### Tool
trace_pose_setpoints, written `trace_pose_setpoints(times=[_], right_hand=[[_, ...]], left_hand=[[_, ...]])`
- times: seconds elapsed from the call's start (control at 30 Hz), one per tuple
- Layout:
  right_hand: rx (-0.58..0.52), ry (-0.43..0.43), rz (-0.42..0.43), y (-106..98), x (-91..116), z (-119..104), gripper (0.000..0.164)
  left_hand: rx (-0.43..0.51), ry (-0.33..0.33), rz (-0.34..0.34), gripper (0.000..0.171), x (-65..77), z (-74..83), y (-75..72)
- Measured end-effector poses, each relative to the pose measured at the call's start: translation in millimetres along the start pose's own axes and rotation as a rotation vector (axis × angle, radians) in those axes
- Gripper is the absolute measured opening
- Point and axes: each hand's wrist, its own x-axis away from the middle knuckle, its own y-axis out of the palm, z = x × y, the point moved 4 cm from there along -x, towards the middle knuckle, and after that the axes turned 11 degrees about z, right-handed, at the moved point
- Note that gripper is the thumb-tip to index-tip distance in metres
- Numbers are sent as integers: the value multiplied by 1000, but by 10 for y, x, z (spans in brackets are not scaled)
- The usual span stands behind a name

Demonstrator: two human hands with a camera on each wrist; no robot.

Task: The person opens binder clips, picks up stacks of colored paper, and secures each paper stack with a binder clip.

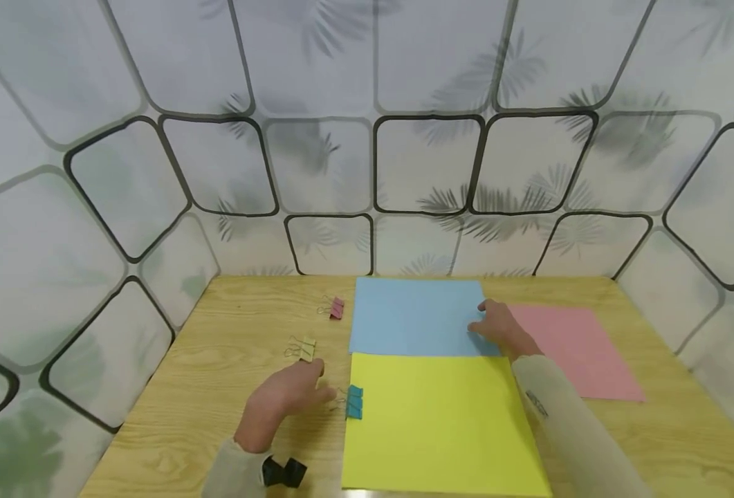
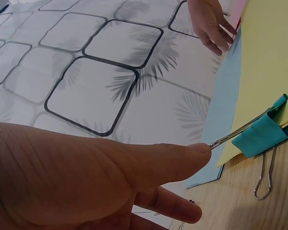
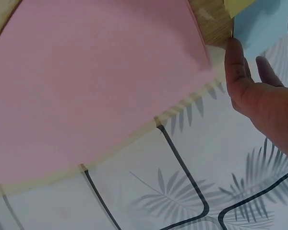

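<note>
A teal binder clip [image 1: 354, 402] is fastened over the left edge of the yellow sheets [image 1: 441, 429], its wire handles folded out. My left hand [image 1: 288, 398] is just left of that clip, fingers spread, with the thumb tip right at one wire handle in the left wrist view. The blue sheets [image 1: 416, 315] lie behind the yellow ones, whose far edge meets or overlaps them. At the right edge of the blue sheets is my right hand [image 1: 497, 325], thumb and fingers apart and loosely bent, fingertips at the paper's edge.
A yellow binder clip [image 1: 306, 348] and a pink binder clip [image 1: 337, 308] lie on the wooden table [image 1: 230, 346], left of the papers. Pink sheets [image 1: 578, 353] lie to the right, beyond the right forearm. A patterned wall covering [image 1: 323, 166] rises behind the table.
</note>
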Motion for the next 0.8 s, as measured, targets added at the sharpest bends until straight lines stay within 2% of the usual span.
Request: trace_pose_setpoints(times=[0.2,0.33,0.53,0.67,0.8], right_hand=[[56,122,-1,61,-106,18,71],[96,189,-1,10,-155,-11,76],[60,240,-12,-96,-194,-54,77],[80,202,-36,-41,-201,-33,80],[195,19,-1,152,-180,-58,66]], left_hand=[[19,-23,-15,43,2,-42,-1],[20,-10,-6,43,-9,-35,-22],[27,-15,-1,45,-28,-21,-55],[13,-22,-7,47,-12,-51,-52],[22,-32,-7,48,23,-88,-37]])
